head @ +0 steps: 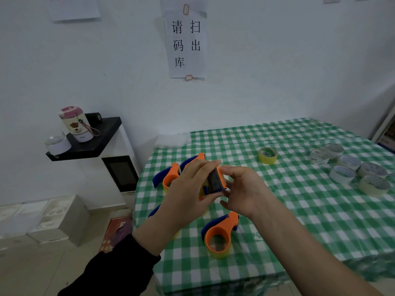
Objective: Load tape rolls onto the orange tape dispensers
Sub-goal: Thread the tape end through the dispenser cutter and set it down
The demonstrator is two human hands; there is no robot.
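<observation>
1. Table (pixel 310 221): green-and-white check, glossy, wrinkled along the front edge. It carries all the stock.

2. Left hand (pixel 190 189): fingers curled round the held dispenser (pixel 214 182), lifting it above the table's left part.

3. Right hand (pixel 241 189): thumb and fingertips drawn together, pinching the cutter end of that dispenser. Whether a tape end lies between them cannot be told.

4. Held dispenser: hard orange plastic with a serrated edge, a dark flap and a blue hinge. A yellow band shows below, so a roll is probably seated. The step in hand is judged to be threading the tape.

5. Front dispenser (pixel 218 238): orange hoop, blue handle, lying flat near the table edge. A translucent yellow roll sits round it, so it is judged loaded.

6. Rear dispensers (pixel 170 178): two behind the left hand, same make. One shows yellow beneath.

7. Pale rolls (pixel 342 174): a cluster of about seven at the right. They are clear film on white cores and still loose.

8. Yellow roll (pixel 267 155): a single ring, loose at mid-table.

Judged status: partly done, with the loose rolls outstanding.
</observation>
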